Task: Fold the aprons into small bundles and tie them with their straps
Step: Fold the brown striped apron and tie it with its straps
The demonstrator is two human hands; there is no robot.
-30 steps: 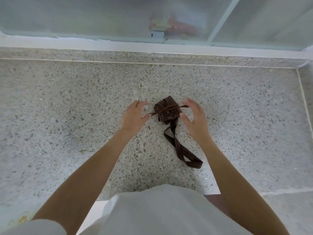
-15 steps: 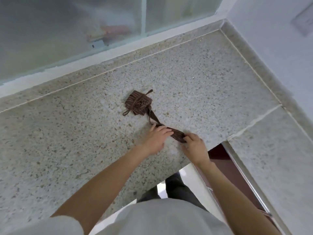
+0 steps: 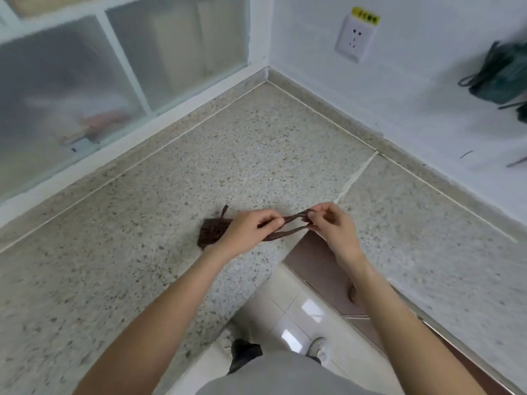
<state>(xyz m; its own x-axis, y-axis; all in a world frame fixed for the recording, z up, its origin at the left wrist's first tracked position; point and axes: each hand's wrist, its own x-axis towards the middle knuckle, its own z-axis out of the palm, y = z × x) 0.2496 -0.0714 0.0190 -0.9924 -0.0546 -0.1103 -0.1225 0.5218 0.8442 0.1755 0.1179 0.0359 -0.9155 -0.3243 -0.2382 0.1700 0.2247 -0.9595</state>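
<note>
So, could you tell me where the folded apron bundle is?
On the speckled counter, centre of the head view, just behind the left hand.

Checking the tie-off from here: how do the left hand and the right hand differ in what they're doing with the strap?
The left hand grips the strap close to the brown bundle, partly covering it; the right hand pinches the strap's far end, away from the bundle. The left hand sits over the speckled counter, the right hand near its edge. Both hold the same strap, stretched between them.
</note>
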